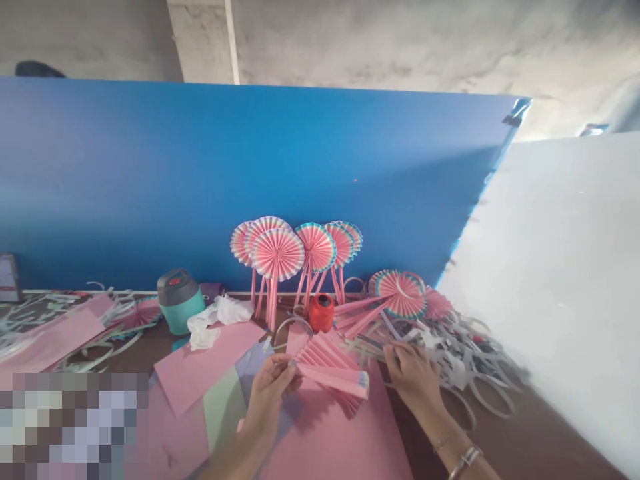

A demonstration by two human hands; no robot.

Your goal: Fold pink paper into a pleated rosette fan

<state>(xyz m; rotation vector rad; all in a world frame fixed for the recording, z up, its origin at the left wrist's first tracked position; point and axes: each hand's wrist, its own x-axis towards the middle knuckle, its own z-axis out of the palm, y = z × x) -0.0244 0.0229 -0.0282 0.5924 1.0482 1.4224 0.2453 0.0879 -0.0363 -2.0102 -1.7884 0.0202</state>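
Observation:
My left hand (270, 390) pinches the near end of a pleated pink paper fan (330, 370), folded like an accordion and partly spread above the pink sheets. My right hand (413, 377) lies palm down at the edge of a heap of white paper strips (470, 360), its fingers curled among the strips; what they grip, if anything, is hidden. A bracelet sits on that wrist. Finished round pink fans on sticks (277, 257) lean upright against the blue board, and more lie flat (400, 293) just beyond my right hand.
A red thread spool (321, 312) stands behind the folded fan. A teal flask (179, 300) and crumpled white tissue (215, 319) are at left. Pink sheets (205, 367) cover the brown table. A blue board (200, 180) walls the back, a white board (560, 267) the right.

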